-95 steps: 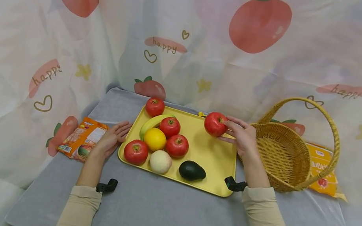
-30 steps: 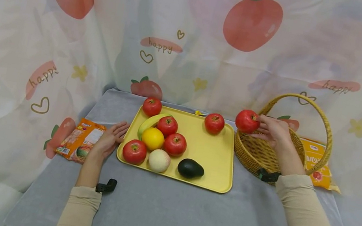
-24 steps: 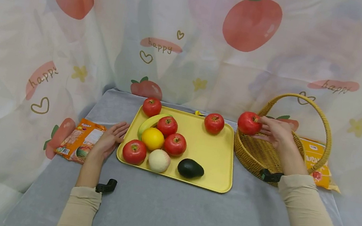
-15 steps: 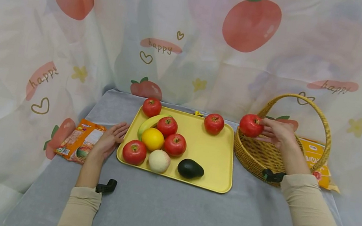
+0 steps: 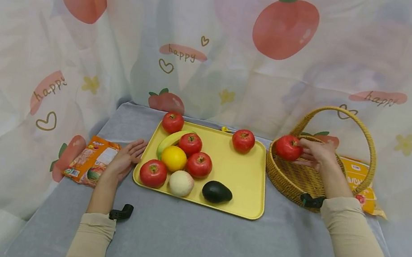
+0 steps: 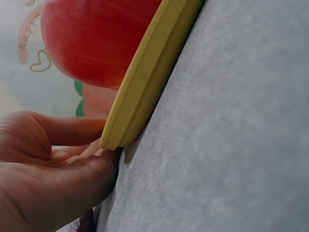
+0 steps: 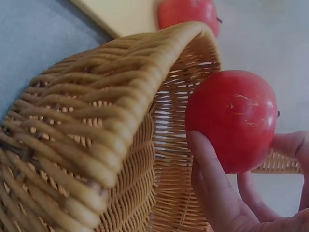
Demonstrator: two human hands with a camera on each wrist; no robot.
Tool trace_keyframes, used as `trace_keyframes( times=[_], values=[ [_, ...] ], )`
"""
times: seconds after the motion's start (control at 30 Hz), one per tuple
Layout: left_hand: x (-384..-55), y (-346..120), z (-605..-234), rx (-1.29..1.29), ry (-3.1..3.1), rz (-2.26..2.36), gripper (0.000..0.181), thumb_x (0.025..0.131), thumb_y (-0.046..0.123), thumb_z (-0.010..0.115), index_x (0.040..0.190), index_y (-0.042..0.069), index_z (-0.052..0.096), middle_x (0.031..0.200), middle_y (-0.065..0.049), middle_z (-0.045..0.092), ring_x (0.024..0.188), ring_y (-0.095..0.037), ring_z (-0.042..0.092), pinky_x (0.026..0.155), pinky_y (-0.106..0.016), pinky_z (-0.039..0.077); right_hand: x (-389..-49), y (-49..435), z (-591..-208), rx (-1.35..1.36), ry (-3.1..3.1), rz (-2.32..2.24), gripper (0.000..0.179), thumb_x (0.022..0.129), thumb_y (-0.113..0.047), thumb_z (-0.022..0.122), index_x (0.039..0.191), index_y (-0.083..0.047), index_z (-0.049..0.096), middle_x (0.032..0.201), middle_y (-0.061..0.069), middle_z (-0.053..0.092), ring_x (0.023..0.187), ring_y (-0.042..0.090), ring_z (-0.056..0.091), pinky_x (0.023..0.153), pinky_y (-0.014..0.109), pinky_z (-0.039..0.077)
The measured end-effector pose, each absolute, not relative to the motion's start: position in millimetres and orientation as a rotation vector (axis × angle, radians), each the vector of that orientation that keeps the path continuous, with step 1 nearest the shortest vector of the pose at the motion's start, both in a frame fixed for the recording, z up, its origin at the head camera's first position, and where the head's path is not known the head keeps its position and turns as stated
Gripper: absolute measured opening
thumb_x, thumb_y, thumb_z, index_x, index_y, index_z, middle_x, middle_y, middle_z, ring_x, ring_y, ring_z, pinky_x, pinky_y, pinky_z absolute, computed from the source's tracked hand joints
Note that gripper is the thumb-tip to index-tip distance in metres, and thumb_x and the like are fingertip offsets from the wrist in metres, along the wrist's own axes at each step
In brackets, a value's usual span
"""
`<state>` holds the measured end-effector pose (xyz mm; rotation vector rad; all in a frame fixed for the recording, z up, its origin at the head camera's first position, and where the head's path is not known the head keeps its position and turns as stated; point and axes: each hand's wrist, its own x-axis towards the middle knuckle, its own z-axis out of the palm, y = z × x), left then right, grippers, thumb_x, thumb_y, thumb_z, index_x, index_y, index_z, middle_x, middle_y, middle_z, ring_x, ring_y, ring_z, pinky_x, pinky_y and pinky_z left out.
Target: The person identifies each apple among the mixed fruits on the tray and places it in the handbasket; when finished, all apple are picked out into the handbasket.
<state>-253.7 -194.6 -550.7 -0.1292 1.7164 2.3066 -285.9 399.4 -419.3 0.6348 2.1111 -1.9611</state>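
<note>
A red apple [image 5: 288,148] is held by its right side in the fingers of my right hand [image 5: 318,155], over the left part of the wicker basket [image 5: 277,179]. In the right wrist view thumb and fingers grip the apple [image 7: 231,121] just inside the woven rim. My left hand [image 5: 128,160] lies at the left edge of the yellow tray [image 5: 243,198], its fingers nearly straight. Seen from the left wrist, the left hand [image 6: 58,164] touches the tray's corner [image 6: 128,118], below a red apple [image 6: 94,41].
On the tray lie several red apples [image 5: 199,164], a banana [image 5: 168,141], a round yellow fruit [image 5: 173,158], a pale peach [image 5: 181,183] and an avocado [image 5: 217,192]. Orange snack bags lie left [image 5: 92,159] and right, behind the basket's tall handle [image 5: 372,147].
My right hand has carried the apple rightward from above the tray, then lowered it into the basket's opening. The left hand has stayed at the tray's edge.
</note>
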Motion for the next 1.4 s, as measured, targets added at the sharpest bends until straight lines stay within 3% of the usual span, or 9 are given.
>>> trace_keyframes(
  times=[0.1, 0.23, 0.3, 0.4, 0.47, 0.57, 0.9, 1.4],
  values=[
    [-252.7, -195.2, -551.2, -0.128, 1.717, 2.307, 0.082, 0.09, -0.03, 0.03, 0.166, 0.0, 0.016, 0.171, -0.02, 0.022, 0.158, -0.029, 0.021, 0.127, -0.038, 0.018, -287.3, 400.1, -422.4, 0.626, 2.136, -1.929, 0.061, 0.095, -0.015, 0.074, 0.14, 0.002, 0.037, 0.085, 0.002, 0.073, 0.084, 0.022, 0.077, 0.09, 0.055, 0.057],
    [-252.0, -195.3, -550.8, -0.132, 1.714, 2.308, 0.082, 0.091, -0.03, 0.03, 0.166, 0.0, 0.016, 0.171, -0.02, 0.022, 0.158, -0.029, 0.022, 0.127, -0.038, 0.019, -289.6, 403.1, -427.8, 0.632, 2.158, -1.888, 0.098, 0.095, -0.015, 0.072, 0.16, 0.003, 0.002, 0.084, 0.002, 0.071, 0.082, 0.02, 0.076, 0.091, 0.055, 0.056],
    [-251.9, -194.9, -550.6, -0.139, 1.708, 2.308, 0.082, 0.091, -0.029, 0.03, 0.166, 0.0, 0.016, 0.171, -0.019, 0.022, 0.158, -0.028, 0.022, 0.127, -0.038, 0.019, -290.3, 404.6, -430.7, 0.643, 2.163, -1.875, 0.101, 0.095, -0.015, 0.072, 0.161, 0.003, -0.003, 0.083, 0.001, 0.07, 0.081, 0.02, 0.076, 0.092, 0.055, 0.056],
    [-251.7, -194.8, -550.7, -0.147, 1.7, 2.31, 0.082, 0.091, -0.029, 0.031, 0.166, 0.001, 0.016, 0.171, -0.019, 0.022, 0.158, -0.028, 0.021, 0.127, -0.038, 0.018, -290.5, 405.8, -434.9, 0.663, 2.173, -1.858, 0.085, 0.094, -0.015, 0.073, 0.155, 0.007, 0.018, 0.082, 0.001, 0.069, 0.081, 0.02, 0.075, 0.09, 0.055, 0.057],
    [-251.4, -194.6, -551.0, -0.15, 1.698, 2.311, 0.082, 0.091, -0.029, 0.031, 0.166, 0.001, 0.016, 0.171, -0.019, 0.022, 0.158, -0.028, 0.021, 0.127, -0.039, 0.018, -290.1, 405.7, -437.1, 0.681, 2.176, -1.849, 0.065, 0.093, -0.015, 0.074, 0.143, 0.006, 0.038, 0.082, 0.001, 0.069, 0.08, 0.02, 0.075, 0.089, 0.055, 0.058],
    [-251.3, -194.5, -551.0, -0.148, 1.696, 2.308, 0.082, 0.091, -0.029, 0.03, 0.166, 0.001, 0.016, 0.171, -0.019, 0.022, 0.158, -0.028, 0.021, 0.127, -0.039, 0.018, -290.2, 406.3, -440.1, 0.7, 2.174, -1.836, 0.043, 0.092, -0.014, 0.074, 0.125, 0.001, 0.05, 0.085, 0.003, 0.068, 0.079, 0.02, 0.075, 0.088, 0.053, 0.059],
    [-257.0, -193.7, -544.8, -0.114, 1.713, 2.306, 0.083, 0.09, -0.03, 0.031, 0.166, 0.001, 0.016, 0.171, -0.019, 0.021, 0.159, -0.028, 0.021, 0.127, -0.038, 0.018, -296.2, 409.6, -442.6, 0.665, 2.151, -1.854, 0.032, 0.095, -0.014, 0.073, 0.118, -0.001, 0.054, 0.085, 0.003, 0.07, 0.081, 0.02, 0.075, 0.089, 0.055, 0.058],
    [-255.6, -194.8, -553.0, -0.135, 1.707, 2.309, 0.084, 0.089, -0.031, 0.03, 0.166, 0.001, 0.016, 0.171, -0.019, 0.022, 0.158, -0.028, 0.021, 0.127, -0.039, 0.018, -295.3, 417.6, -454.1, 0.57, 1.998, -1.815, 0.026, 0.103, -0.016, 0.06, 0.123, -0.002, 0.051, 0.092, 0.004, 0.07, 0.093, 0.023, 0.073, 0.099, 0.055, 0.054]
  ],
)
